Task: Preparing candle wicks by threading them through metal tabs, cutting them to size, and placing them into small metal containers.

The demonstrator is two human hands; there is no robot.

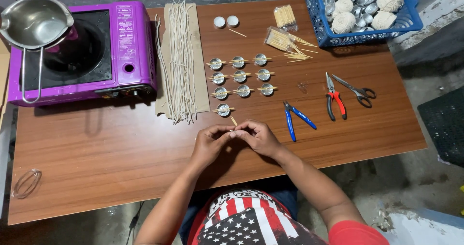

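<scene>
Right, the desk point(96, 167) carried it all, spread in reach of the seated person. Far left sat the purple stove point(82, 51) with a steel pot point(34, 22) on its corner, handle hanging forward, likely parked there off the burner ring. Top right stood the blue basket point(411, 20), holding spare tins and balls of string together, well away from the hands. Beside the stove a strip of cardboard point(166, 56) kept the wicks point(181, 61) laid straight and parallel. Mid-desk, ten cups point(240, 75) stood in tidy rows, each with sticks across its rim, the last one alone nearest the hands. Scissors point(357, 91), red pliers point(334, 102) and blue pliers point(296, 119) lay to the right, handy for the right hand point(258, 137). That met the left hand point(210, 141) over the near edge, fingertips of both pinched shut on a small stick point(234, 121) poking up between them, just below that last cup.
</scene>
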